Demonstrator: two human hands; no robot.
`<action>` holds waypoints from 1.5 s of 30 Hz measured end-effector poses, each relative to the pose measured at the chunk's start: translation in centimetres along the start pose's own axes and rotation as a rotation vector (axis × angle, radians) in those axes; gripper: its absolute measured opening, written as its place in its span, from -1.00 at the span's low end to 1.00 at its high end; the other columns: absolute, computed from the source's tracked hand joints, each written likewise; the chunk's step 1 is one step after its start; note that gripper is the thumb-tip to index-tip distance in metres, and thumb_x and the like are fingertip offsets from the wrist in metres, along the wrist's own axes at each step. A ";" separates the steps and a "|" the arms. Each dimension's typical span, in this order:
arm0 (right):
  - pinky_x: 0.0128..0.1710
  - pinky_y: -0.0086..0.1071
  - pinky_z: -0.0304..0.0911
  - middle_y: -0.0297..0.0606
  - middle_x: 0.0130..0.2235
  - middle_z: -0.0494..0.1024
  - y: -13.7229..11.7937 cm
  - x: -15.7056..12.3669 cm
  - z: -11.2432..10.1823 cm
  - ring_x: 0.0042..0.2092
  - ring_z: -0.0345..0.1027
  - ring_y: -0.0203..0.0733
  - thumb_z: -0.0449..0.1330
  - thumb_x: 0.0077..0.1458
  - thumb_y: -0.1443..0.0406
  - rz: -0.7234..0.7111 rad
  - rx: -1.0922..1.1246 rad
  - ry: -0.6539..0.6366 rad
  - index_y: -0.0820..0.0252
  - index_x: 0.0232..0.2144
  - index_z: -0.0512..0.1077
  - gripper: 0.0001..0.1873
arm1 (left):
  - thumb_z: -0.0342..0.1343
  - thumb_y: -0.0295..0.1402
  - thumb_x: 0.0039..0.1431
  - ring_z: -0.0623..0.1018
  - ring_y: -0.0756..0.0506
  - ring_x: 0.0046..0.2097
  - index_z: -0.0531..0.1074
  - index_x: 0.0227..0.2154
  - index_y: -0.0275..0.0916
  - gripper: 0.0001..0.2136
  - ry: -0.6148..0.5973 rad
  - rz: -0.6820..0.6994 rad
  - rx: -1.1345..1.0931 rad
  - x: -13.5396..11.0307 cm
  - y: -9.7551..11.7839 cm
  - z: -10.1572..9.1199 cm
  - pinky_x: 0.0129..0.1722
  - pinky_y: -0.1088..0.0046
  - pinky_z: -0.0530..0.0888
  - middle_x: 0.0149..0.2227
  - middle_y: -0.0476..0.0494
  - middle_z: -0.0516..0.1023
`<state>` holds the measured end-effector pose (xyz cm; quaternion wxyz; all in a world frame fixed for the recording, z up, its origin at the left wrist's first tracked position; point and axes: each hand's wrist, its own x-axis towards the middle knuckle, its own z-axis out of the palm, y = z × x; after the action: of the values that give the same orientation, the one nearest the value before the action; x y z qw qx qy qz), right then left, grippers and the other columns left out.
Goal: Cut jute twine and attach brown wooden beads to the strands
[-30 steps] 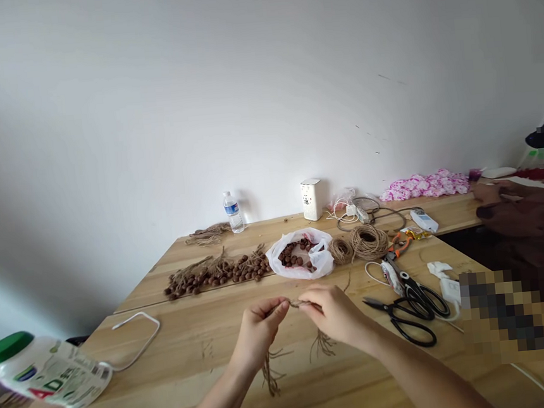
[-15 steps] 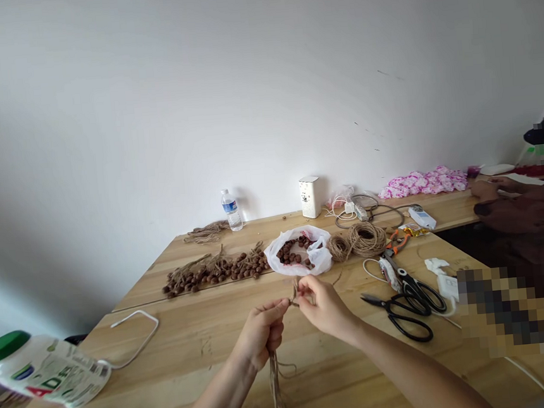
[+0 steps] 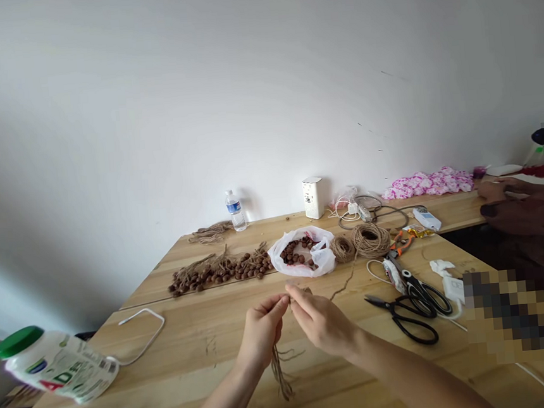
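Over the middle of the wooden table (image 3: 193, 338), my left hand (image 3: 260, 332) and my right hand (image 3: 319, 322) meet fingertip to fingertip. Both pinch a bundle of brown twine strands (image 3: 281, 368), whose frayed ends hang down below my left hand. Beyond the hands lies a white plastic bag of brown beads (image 3: 302, 254). To its left runs a row of beaded twine pieces (image 3: 218, 272).
Two twine coils (image 3: 360, 242) sit right of the bag, with black scissors (image 3: 405, 316) and pliers nearer the right. A white bottle with a green cap (image 3: 52, 366) lies at the left edge. A water bottle (image 3: 236, 210), cables and pink cloth line the back. Another person sits at far right.
The twine ends that hung separately under each hand are now gathered into one bundle below my left hand. My right hand has come in close against my left fingertips.
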<state>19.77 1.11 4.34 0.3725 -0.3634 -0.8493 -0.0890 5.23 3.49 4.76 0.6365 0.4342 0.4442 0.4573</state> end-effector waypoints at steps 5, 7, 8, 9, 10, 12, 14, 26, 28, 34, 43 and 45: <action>-0.25 -0.33 0.34 -0.06 -0.26 0.50 1.3 0.3 -1.3 -0.22 0.40 -0.15 -0.13 0.22 0.44 0.029 0.144 0.046 0.27 -0.27 0.36 -0.74 | 0.21 -0.05 -0.07 0.03 0.12 -0.69 0.53 -0.32 -0.37 -0.57 -0.079 0.189 0.252 -0.7 0.6 0.1 -0.71 0.60 -0.06 -0.76 0.17 0.10; -0.30 -0.35 0.34 -0.17 -0.37 0.49 1.5 0.4 -1.7 -0.31 0.41 -0.19 -0.09 0.21 0.40 0.151 0.266 0.088 0.21 -0.35 0.34 -0.79 | 0.14 -0.12 0.04 0.16 0.09 -0.67 0.55 -0.33 -0.34 -0.66 -0.138 0.296 0.343 -1.1 0.5 0.2 -0.70 0.58 0.10 -0.72 0.08 0.23; -0.34 -0.38 0.34 -0.22 -0.43 0.48 1.4 0.5 -1.9 -0.36 0.41 -0.22 -0.07 0.21 0.37 0.236 0.353 0.086 0.19 -0.38 0.33 -0.80 | 0.11 -0.17 0.09 0.25 0.06 -0.64 0.55 -0.33 -0.32 -0.71 -0.147 0.384 0.396 -1.3 0.3 0.2 -0.66 0.57 0.20 -0.68 0.02 0.32; -0.40 -0.40 0.33 -0.27 -0.48 0.45 1.4 0.6 -1.9 -0.42 0.41 -0.24 -0.05 0.22 0.32 0.334 0.455 0.069 0.18 -0.41 0.31 -0.81 | 0.08 -0.23 0.13 0.35 0.02 -0.59 0.55 -0.34 -0.30 -0.75 -0.146 0.495 0.459 -1.5 0.2 0.2 -0.60 0.55 0.28 -0.62 -0.04 0.41; -0.46 -0.43 0.32 -0.31 -0.51 0.43 1.3 0.7 -2.0 -0.48 0.41 -0.26 -0.03 0.22 0.27 0.436 0.570 0.040 0.17 -0.43 0.30 -0.80 | 0.06 -0.29 0.16 0.42 0.00 -0.52 0.54 -0.33 -0.28 -0.79 -0.140 0.622 0.533 -1.6 0.0 0.1 -0.53 0.53 0.35 -0.55 -0.09 0.48; -0.59 -0.46 0.29 -0.37 -0.54 0.39 1.0 1.0 -1.9 -0.57 0.41 -0.28 0.03 0.19 0.16 0.620 0.796 -0.023 0.17 -0.44 0.28 -0.76 | 0.02 -0.39 0.19 0.48 -0.02 -0.47 0.52 -0.30 -0.25 -0.83 -0.126 0.875 0.694 -1.6 -0.4 -0.2 -0.47 0.53 0.38 -0.47 -0.13 0.53; -0.66 -0.46 0.28 -0.40 -0.54 0.37 0.9 1.2 -1.9 -0.61 0.40 -0.27 0.10 0.11 0.05 0.758 0.967 -0.068 0.18 -0.45 0.26 -0.69 | 0.00 -0.47 0.19 0.46 0.00 -0.51 0.48 -0.24 -0.24 -0.83 -0.106 1.117 0.856 -1.3 -0.6 -0.6 -0.50 0.54 0.35 -0.49 -0.12 0.53; -0.74 -0.53 0.20 -0.35 -0.57 0.48 2.0 1.2 -3.6 -0.70 0.35 -0.31 0.31 -0.15 0.02 0.932 1.322 -0.340 0.29 -0.43 0.34 -0.55 | 0.02 -0.49 0.20 0.31 0.02 -0.61 0.23 0.10 -0.33 -0.61 -0.051 1.566 1.252 -0.5 -0.6 -1.7 -0.61 0.50 0.15 -0.61 0.03 0.36; -0.74 -0.54 0.19 -0.37 -0.58 0.48 2.2 1.2 -3.7 -0.70 0.35 -0.32 0.31 -0.14 0.06 0.940 1.330 -0.365 0.30 -0.43 0.34 -0.59 | 0.02 -0.51 0.20 0.29 0.02 -0.61 0.20 0.14 -0.33 -0.57 -0.059 1.565 1.254 -0.5 -0.9 -1.7 -0.61 0.51 0.15 -0.61 0.04 0.35; -0.79 -0.57 0.08 -0.39 -0.61 0.47 3.4 0.9 -3.1 -0.76 0.21 -0.41 0.26 -0.07 0.09 0.910 1.244 -0.573 0.27 -0.43 0.35 -0.66 | 0.00 -0.54 0.19 0.30 0.05 -0.61 0.32 0.08 -0.25 -0.62 -0.248 1.427 1.099 -0.7 -0.8 -1.8 -0.59 0.56 0.17 -0.60 0.03 0.38; -0.20 -0.20 0.28 -0.08 -0.29 0.51 1.5 1.0 -3.2 -0.22 0.38 -0.07 0.09 0.11 0.39 0.418 0.043 0.217 0.24 -0.37 0.43 -0.89 | 0.21 -0.17 -0.01 0.28 0.05 -0.63 0.57 -0.36 -0.32 -0.71 -0.051 0.391 0.340 -0.2 0.4 -1.0 -0.65 0.57 0.18 -0.66 0.00 0.38; -0.28 -0.29 0.27 -0.16 -0.39 0.51 0.0 0.9 -3.3 -0.31 0.37 -0.14 0.06 0.15 0.37 0.271 0.015 0.213 0.21 -0.37 0.41 -0.87 | 0.27 -0.10 -0.12 0.09 0.12 -0.69 0.56 -0.33 -0.35 -0.60 -0.039 0.216 0.195 0.0 0.4 -0.7 -0.70 0.60 0.00 -0.75 0.12 0.20</action>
<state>21.22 0.21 7.24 0.4716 -0.4604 -0.7489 -0.0694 4.43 3.64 4.94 0.5470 0.5481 0.4245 0.4693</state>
